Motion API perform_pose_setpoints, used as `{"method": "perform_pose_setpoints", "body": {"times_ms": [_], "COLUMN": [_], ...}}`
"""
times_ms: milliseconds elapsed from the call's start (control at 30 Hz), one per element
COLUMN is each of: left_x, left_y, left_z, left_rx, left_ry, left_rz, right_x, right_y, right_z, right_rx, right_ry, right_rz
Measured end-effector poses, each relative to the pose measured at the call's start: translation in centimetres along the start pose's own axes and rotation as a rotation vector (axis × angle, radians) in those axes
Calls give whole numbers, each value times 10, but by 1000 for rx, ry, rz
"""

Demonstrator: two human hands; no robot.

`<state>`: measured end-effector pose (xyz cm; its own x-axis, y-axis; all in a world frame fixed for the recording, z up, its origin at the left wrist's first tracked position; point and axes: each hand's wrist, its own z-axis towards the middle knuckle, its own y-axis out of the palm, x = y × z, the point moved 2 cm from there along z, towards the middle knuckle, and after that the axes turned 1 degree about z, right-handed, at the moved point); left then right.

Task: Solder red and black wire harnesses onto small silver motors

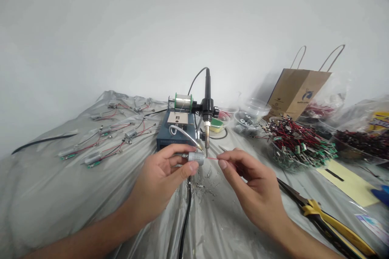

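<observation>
Pale wall [194, 28] behind a wrinkled silver-grey counter [75, 194] | head view: small matte-grey cylinder [195, 158], faint print along its side, lengthwise level, just beside the upright soldering iron [207, 107] | left hand [161, 178]: grip clasping the cylinder | right hand [253, 182]: grip pinching a thin red wire [212, 158], running toward the cylinder's right end; contact unclear

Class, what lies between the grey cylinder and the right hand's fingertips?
The head view shows a red wire between the grey cylinder and the right hand, with the soldering iron's tip near the cylinder's end.
</observation>
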<state>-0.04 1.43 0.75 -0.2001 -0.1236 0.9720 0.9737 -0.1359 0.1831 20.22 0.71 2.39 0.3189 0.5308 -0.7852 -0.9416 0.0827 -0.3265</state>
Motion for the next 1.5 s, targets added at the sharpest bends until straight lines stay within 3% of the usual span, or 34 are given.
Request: {"method": "perform_pose_setpoints", "body": {"times_ms": [1500], "left_x": [5], "left_y": [0], "left_z": [1], "left_rx": [-5], "left_ry": [3], "left_rz": [16], "right_x": [2], "right_y": [2], "right_z": [2], "right_rx": [-19], "right_ry": [38], "right_rz": [10]}}
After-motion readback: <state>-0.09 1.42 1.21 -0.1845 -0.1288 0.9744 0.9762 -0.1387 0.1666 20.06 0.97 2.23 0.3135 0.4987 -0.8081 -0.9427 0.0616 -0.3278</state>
